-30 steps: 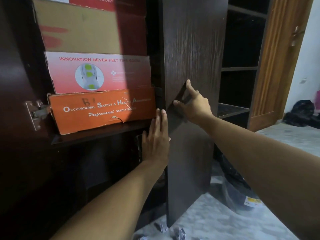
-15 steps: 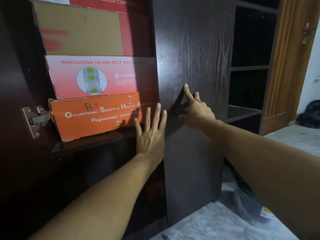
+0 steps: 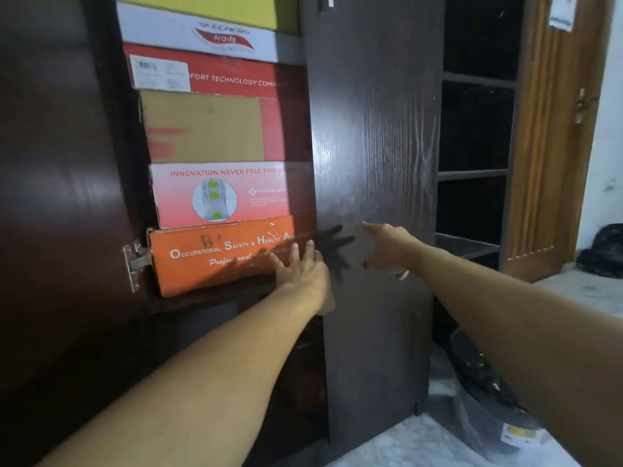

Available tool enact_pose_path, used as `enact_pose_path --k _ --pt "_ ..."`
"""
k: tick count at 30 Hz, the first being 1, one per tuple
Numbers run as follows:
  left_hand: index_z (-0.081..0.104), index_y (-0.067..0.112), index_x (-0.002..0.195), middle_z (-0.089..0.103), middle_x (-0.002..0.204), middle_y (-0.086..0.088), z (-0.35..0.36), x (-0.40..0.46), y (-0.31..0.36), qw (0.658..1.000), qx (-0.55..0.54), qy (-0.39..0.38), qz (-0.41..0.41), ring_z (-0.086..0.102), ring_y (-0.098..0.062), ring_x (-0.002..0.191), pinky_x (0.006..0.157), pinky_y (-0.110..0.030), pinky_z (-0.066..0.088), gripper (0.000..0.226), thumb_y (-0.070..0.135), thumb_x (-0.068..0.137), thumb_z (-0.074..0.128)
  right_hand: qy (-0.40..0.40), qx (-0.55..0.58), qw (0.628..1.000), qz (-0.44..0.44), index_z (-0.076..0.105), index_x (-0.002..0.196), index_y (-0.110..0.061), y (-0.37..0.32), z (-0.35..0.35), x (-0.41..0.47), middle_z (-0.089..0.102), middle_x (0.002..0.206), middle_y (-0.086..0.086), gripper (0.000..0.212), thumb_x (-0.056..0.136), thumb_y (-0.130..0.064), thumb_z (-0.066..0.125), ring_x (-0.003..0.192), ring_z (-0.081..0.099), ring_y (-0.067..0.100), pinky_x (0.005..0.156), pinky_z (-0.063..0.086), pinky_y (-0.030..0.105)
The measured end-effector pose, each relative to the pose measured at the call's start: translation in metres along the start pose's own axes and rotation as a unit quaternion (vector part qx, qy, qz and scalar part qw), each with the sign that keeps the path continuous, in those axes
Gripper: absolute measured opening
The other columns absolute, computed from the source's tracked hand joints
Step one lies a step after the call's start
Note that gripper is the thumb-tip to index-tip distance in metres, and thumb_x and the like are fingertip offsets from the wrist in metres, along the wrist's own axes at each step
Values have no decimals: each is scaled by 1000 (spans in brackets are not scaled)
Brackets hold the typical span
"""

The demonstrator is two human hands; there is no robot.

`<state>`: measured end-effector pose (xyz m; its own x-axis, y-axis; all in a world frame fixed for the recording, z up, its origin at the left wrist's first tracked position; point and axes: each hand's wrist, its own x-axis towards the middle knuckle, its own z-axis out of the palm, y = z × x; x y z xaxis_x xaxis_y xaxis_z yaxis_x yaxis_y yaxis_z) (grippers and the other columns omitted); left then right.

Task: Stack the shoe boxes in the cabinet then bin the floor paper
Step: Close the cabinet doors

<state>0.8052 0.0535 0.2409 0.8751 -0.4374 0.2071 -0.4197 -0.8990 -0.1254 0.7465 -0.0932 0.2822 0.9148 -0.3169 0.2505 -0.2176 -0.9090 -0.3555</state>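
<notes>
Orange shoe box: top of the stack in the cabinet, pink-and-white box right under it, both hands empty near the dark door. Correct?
Not quite. The head view shows the orange shoe box at the bottom of the stack, with the pink-and-white box right on top of it, not under it. The rest holds: the left hand and right hand are both empty near the dark cabinet door.

Single head view, worn camera, wide-angle (edges bowed). Faces forward and slightly down, close to cabinet: box stack fills upper left, dark door centre. Both forearms enter from bottom edge, left hand and right hand near middle. Floor strip low right. No second view to share.
</notes>
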Motion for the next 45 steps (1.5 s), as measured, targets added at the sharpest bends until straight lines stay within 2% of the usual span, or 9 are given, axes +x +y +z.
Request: enact_pose_path --k 3,15,18,21,24,29,33,41,45 --pt "15 15 153 -4 163 -6 -27 -30 -5 1000 -19 4 -12 -6 -32 149 113 -66 6 92 33 81 68 -1 24 1000 -11 28 152 -31 -14 -21 -24 44 144 8 81 84 -25 72 103 61 34 44 57 35" --pt "50 15 128 47 133 -7 -151 -214 -78 982 64 175 35 29 -32 137 107 -55 26 58 44 80 65 24 165 976 -138 54 134 -14 -128 -128 -144 67 119 10 52 86 -21 72 88 72 26 67 62 44" --pt "54 15 128 51 138 -6 -162 -259 -106 948 87 293 84 30 -29 140 113 -51 22 51 41 85 61 32 208 959 -188 54 133 -10 -169 -145 -169 69 108 10 54 85 -24 74 82 73 23 64 62 43" --pt "60 8 125 52 140 -14 -160 -295 -138 879 67 450 142 34 -33 140 115 -53 24 47 35 86 59 29 256 936 -241 55 134 -9 -208 -157 -192 69 109 11 54 87 -30 71 78 74 20 67 63 43" --pt "40 1 143 28 156 -18 -149 -318 -168 850 16 512 120 18 -32 147 118 -54 14 62 38 94 42 20 270 918 -290 56 132 -12 -243 -163 -212 67 114 8 49 91 -36 65 78 75 19 67 63 41" --pt "-1 20 154 -15 161 6 -113 -313 -208 916 -112 379 62 -15 -7 147 121 -41 -2 68 54 97 10 35 235 907 -348 59 128 -11 -276 -155 -229 69 111 8 44 94 -38 60 77 74 18 64 63 36" --pt "-12 30 150 -21 154 25 -92 -298 -205 919 -193 332 92 -17 7 143 122 -40 0 72 66 90 -1 60 189 908 -370 59 126 -9 -274 -143 -232 69 108 8 42 95 -36 59 81 73 23 66 62 39" --pt "-24 40 146 -27 153 26 -83 -250 -154 915 -235 280 171 -18 5 143 120 -39 -2 71 62 93 18 88 255 922 -277 65 104 -8 -210 -119 -215 72 94 8 24 95 -30 60 72 73 21 64 62 43" --pt "-32 38 141 -39 149 23 -67 -208 -127 932 -168 260 188 -29 -2 141 120 -46 -4 83 59 94 33 141 280 926 -211 64 112 -9 -165 -110 -198 72 92 7 23 95 -24 61 76 73 19 65 63 41"
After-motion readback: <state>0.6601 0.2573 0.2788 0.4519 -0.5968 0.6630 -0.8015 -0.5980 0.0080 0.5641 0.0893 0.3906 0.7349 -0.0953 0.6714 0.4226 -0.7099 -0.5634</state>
